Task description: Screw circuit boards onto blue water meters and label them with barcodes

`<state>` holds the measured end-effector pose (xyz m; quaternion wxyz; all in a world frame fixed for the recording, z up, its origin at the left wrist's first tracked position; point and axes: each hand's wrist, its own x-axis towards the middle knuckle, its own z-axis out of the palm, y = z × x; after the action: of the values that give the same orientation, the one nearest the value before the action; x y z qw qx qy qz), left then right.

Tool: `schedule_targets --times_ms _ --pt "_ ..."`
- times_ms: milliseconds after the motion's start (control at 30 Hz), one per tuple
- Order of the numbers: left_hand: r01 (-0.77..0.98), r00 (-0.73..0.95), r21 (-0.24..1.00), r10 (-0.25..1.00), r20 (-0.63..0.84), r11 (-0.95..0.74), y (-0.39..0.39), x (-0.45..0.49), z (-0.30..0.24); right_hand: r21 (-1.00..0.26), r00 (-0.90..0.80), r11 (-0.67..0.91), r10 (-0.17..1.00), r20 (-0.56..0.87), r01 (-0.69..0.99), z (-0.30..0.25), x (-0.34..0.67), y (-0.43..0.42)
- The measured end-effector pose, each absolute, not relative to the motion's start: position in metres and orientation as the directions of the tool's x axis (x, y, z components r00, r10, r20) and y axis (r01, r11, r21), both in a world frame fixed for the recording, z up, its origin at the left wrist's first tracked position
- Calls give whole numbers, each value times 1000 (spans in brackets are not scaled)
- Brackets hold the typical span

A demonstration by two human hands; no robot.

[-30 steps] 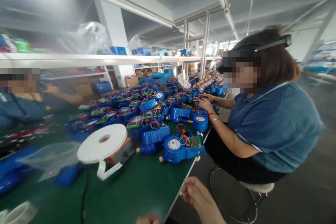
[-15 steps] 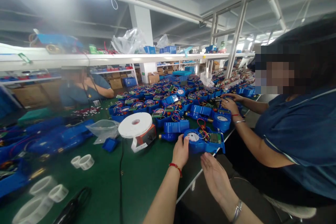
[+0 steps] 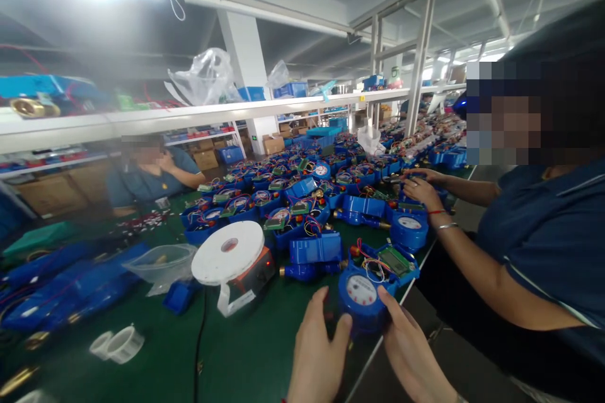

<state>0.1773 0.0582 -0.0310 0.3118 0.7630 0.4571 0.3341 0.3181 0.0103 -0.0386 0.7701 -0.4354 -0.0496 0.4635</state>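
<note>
A blue water meter (image 3: 371,283) with a white dial, loose coloured wires and a green circuit board sits at the near edge of the green bench (image 3: 246,352). My left hand (image 3: 317,352) grips its left side, thumb up against the round body. On the right side my right hand (image 3: 409,349) holds it, fingers curled around the casing. Both hands are closed on the meter.
A white tape reel on a dispenser (image 3: 229,255) stands left of the meter. Many more blue meters (image 3: 302,201) cover the bench behind. A co-worker's hands (image 3: 423,192) work on meters at the right. Another person (image 3: 146,170) sits across. White rings (image 3: 118,345) lie near left.
My left hand has pulled the blue meter toward me along the bench edge. My right hand, open beside it before, now grips its right side.
</note>
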Motion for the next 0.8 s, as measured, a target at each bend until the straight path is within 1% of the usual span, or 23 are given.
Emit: schedule_targets --times_ms 67,133,233,333,500,600,700,800 --pt "565 298 699 899 322 -438 83 168 -20 -706 558 185 756 -342 -683 -41 321 12" --pt "624 300 591 855 423 -512 114 164 -10 -694 554 180 749 -362 -697 -44 323 14" --pt "656 416 420 765 492 -627 156 169 -5 -685 558 183 740 -376 -705 -46 324 17" --pt "660 498 302 702 510 -688 178 178 -11 -690 555 161 732 -396 -705 -50 328 16" --pt "680 518 179 640 568 -711 170 170 -32 -720 578 151 715 -394 -678 -78 343 0" --pt "698 505 126 610 611 -705 162 149 -48 -683 591 193 692 -414 -705 -89 345 -12" --pt "718 482 82 579 657 -691 162 126 -61 -626 569 222 700 -431 -747 -81 340 -16" --pt "725 483 33 542 688 -688 162 107 -68 -574 535 232 721 -440 -785 -59 337 -14"
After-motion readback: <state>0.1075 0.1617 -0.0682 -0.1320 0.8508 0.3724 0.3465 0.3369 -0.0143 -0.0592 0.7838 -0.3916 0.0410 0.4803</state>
